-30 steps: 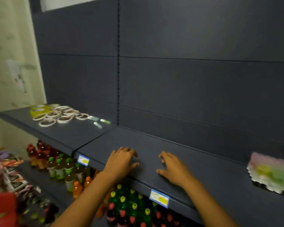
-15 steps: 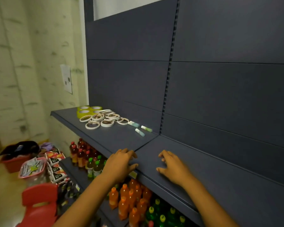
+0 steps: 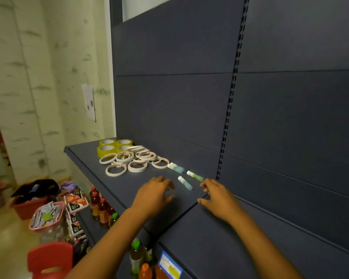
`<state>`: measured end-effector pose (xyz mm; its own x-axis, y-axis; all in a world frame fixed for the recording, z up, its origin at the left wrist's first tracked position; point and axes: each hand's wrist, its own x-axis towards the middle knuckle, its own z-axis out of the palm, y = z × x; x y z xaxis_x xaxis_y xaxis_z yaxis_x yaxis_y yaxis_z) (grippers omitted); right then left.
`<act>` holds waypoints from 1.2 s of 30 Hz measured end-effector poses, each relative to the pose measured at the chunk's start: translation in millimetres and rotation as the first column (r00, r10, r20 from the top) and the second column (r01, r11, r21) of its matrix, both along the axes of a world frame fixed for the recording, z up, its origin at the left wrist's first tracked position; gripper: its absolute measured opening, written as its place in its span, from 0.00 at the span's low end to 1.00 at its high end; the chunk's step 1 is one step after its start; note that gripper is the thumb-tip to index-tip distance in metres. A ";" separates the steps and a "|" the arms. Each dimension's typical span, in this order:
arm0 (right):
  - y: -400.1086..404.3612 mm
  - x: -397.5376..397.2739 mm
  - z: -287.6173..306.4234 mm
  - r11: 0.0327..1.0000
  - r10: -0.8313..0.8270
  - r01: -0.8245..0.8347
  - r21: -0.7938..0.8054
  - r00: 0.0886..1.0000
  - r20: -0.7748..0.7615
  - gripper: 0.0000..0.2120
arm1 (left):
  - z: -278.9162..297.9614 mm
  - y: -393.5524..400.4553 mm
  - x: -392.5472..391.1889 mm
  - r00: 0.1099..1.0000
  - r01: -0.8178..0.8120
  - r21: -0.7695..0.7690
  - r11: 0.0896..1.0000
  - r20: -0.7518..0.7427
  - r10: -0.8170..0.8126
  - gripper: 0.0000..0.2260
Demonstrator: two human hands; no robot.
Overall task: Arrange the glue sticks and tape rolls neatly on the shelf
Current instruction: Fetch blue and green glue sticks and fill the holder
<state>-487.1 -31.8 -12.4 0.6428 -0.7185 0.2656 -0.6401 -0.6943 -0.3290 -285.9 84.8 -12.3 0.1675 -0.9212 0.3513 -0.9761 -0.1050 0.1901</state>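
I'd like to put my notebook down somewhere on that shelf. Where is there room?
The shelf is bare right of the right hand, and along its front edge before the white tape rolls. It is crowded at the back left: yellow tape rolls, white rolls, then glue sticks.

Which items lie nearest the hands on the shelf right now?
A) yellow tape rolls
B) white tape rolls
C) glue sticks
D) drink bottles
C: three glue sticks lie loose on the shelf just ahead of the left hand and right hand; the white tape rolls and yellow tape rolls sit farther back to the left.
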 end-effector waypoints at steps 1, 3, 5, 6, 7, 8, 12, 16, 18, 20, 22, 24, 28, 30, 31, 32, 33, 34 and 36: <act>-6.7 4.7 -2.5 1.000 -0.003 0.003 0.005 1.000 -0.006 0.21 | -5.3 -8.3 3.8 1.000 0.009 0.019 1.000 -0.004 -0.009 0.15; -17.6 12.6 -9.7 1.000 -0.006 0.006 0.015 0.999 -0.035 0.21 | -15.9 -25.0 12.4 1.000 0.025 0.061 0.998 -0.016 -0.024 0.15; -32.2 19.8 -14.1 1.000 -0.021 0.022 0.007 0.997 -0.070 0.21 | -22.1 -44.2 21.4 0.999 0.029 0.057 0.998 -0.034 -0.027 0.14; -40.5 23.3 -13.7 0.999 -0.035 0.035 0.000 0.996 -0.079 0.21 | -24.4 -54.6 25.3 0.999 0.034 0.045 0.998 -0.042 -0.032 0.15; -48.7 27.2 -13.0 0.999 -0.050 0.050 -0.006 0.995 -0.086 0.21 | -26.8 -64.9 29.0 0.998 0.045 0.038 0.998 -0.045 -0.043 0.15; -55.9 31.3 -12.7 0.998 -0.065 0.064 -0.007 0.994 -0.093 0.21 | -29.8 -74.4 32.7 0.998 0.057 0.042 0.997 -0.042 -0.055 0.15; -77.8 52.3 -21.2 0.993 -0.114 0.115 -0.004 0.985 -0.127 0.19 | -44.4 -111.9 55.9 0.993 0.114 0.053 0.992 -0.031 -0.112 0.17; -100.5 70.9 -28.7 0.984 -0.173 0.176 0.012 0.974 -0.149 0.19 | -49.4 -152.7 78.4 0.970 0.238 -0.022 0.971 -0.050 -0.239 0.16; -111.0 79.4 -31.8 0.979 -0.200 0.204 0.007 0.967 -0.156 0.19 | -52.5 -172.3 86.3 0.954 0.299 -0.053 0.953 -0.024 -0.300 0.15; -119.3 87.6 -35.0 0.971 -0.236 0.238 -0.006 0.959 -0.158 0.18 | -58.5 -188.3 92.0 0.932 0.360 -0.080 0.930 -0.012 -0.362 0.15; -125.4 95.6 -38.6 0.962 -0.273 0.273 -0.024 0.949 -0.159 0.16 | -62.7 -200.0 96.6 0.907 0.420 -0.089 0.903 0.001 -0.421 0.16; -128.8 101.8 -40.2 0.950 -0.312 0.308 -0.054 0.935 -0.166 0.15 | -64.4 -209.1 99.3 0.880 0.475 -0.077 0.877 0.017 -0.475 0.15; -129.1 113.4 -45.3 0.924 -0.377 0.358 -0.132 0.911 -0.166 0.11 | -65.0 -216.4 105.6 0.833 0.553 -0.048 0.832 -0.012 -0.554 0.14; -127.9 117.6 -48.9 0.916 -0.394 0.368 -0.160 0.900 -0.186 0.11 | -67.3 -217.5 109.8 0.820 0.568 -0.063 0.821 -0.041 -0.571 0.13; -128.3 119.0 -50.4 0.912 -0.403 0.375 -0.167 0.895 -0.190 0.11 | -67.7 -217.6 111.7 0.816 0.572 -0.068 0.818 -0.055 -0.575 0.12; -128.6 120.3 -51.3 0.907 -0.412 0.383 -0.173 0.892 -0.187 0.11 | -67.7 -217.1 113.9 0.812 0.575 -0.073 0.815 -0.075 -0.579 0.11; -129.1 121.3 -52.3 0.903 -0.421 0.392 -0.177 0.888 -0.183 0.11 | -67.7 -216.1 116.6 0.810 0.573 -0.072 0.817 -0.102 -0.577 0.10; -129.3 122.3 -52.8 0.899 -0.429 0.399 -0.181 0.885 -0.180 0.10 | -67.5 -214.4 119.5 0.809 0.568 -0.070 0.820 -0.134 -0.572 0.10; -129.4 123.5 -54.0 0.895 -0.436 0.404 -0.190 0.882 -0.179 0.09 | -68.0 -211.3 126.2 0.807 0.553 -0.076 0.829 -0.199 -0.556 0.08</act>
<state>-363.6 -161.2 -66.3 0.3408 -0.8981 0.2780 -0.9250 -0.3732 -0.0713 -159.6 -126.4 -80.3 -0.3017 -0.8745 0.3798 -0.8061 0.4466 0.3882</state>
